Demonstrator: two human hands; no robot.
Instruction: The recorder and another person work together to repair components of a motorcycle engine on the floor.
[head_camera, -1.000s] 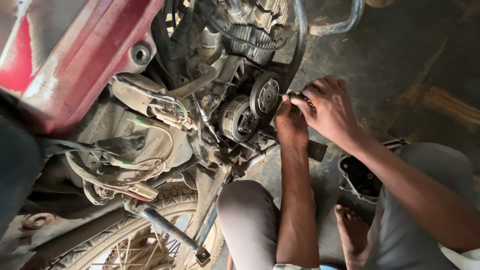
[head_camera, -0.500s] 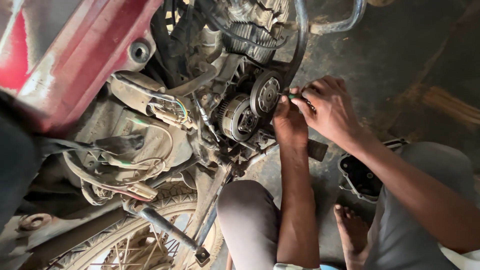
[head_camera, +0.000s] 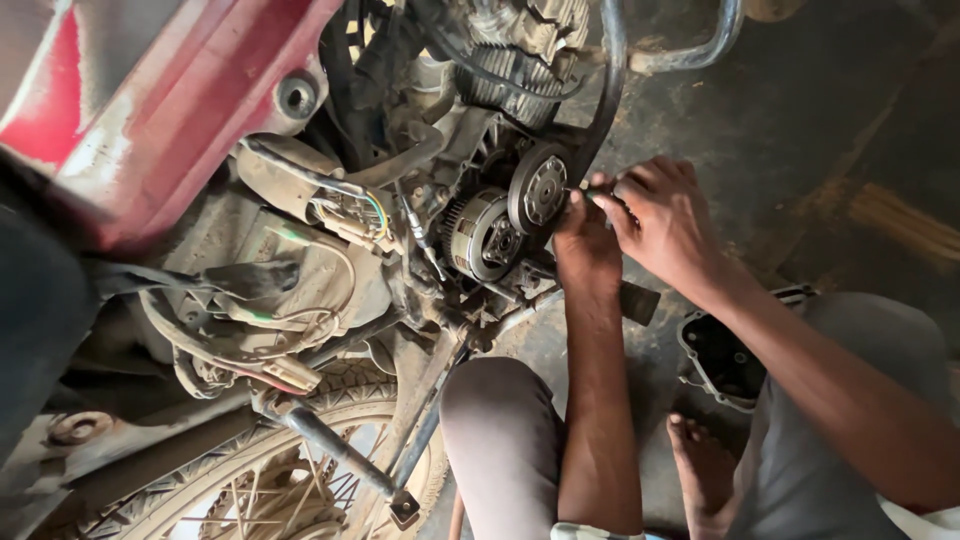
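Observation:
I look down at the open side of a motorcycle engine. A round clutch drum (head_camera: 480, 236) and a smaller round metal disc (head_camera: 541, 187) sit exposed on it. My left hand (head_camera: 582, 238) rests against the engine just right of the disc, fingers curled. My right hand (head_camera: 664, 222) is closed around a slim dark tool (head_camera: 598, 194) whose tip points at the disc. Both forearms reach in from the lower right.
A red fuel tank (head_camera: 170, 100) fills the upper left. Loose wires and connectors (head_camera: 300, 300) hang by the frame. A spoked wheel (head_camera: 290, 480) is at the bottom. A removed engine cover (head_camera: 730, 355) lies on the dark floor by my bare foot (head_camera: 700, 470).
Both hands have stayed at the disc with only small shifts. The view has barely moved.

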